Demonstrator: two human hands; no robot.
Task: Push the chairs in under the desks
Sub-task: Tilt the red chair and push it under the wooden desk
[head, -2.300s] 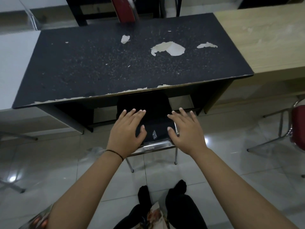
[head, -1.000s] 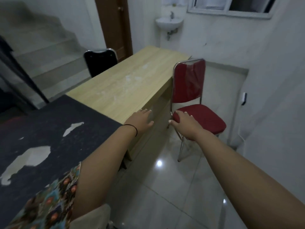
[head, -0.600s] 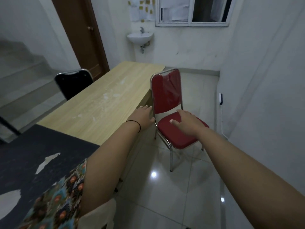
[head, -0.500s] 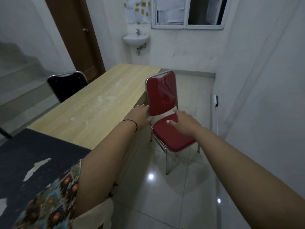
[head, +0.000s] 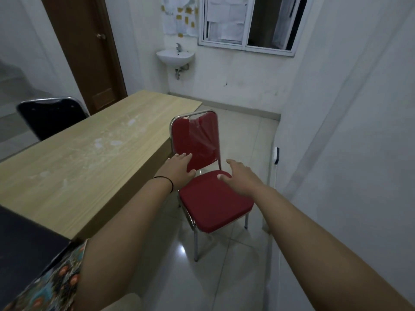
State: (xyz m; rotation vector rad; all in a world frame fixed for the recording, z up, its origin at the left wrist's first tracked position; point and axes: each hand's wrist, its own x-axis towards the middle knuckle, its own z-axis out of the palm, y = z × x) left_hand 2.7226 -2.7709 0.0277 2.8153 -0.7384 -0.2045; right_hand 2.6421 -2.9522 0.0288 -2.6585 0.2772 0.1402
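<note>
Both hands, left (head: 179,168) and right (head: 239,173), reach released toward the red chair (head: 213,203); next, grasp it and push it under the wooden surface (head: 89,158) left of them.

A glossy pale tiled floor (head: 235,277) filled the lower centre and ran up to the back wall. On it, at centre frame, stood a red chair (head: 213,203) on chrome legs, just beside a long light wood desk (head: 89,158) (whitish smudges on top) at left.
</note>
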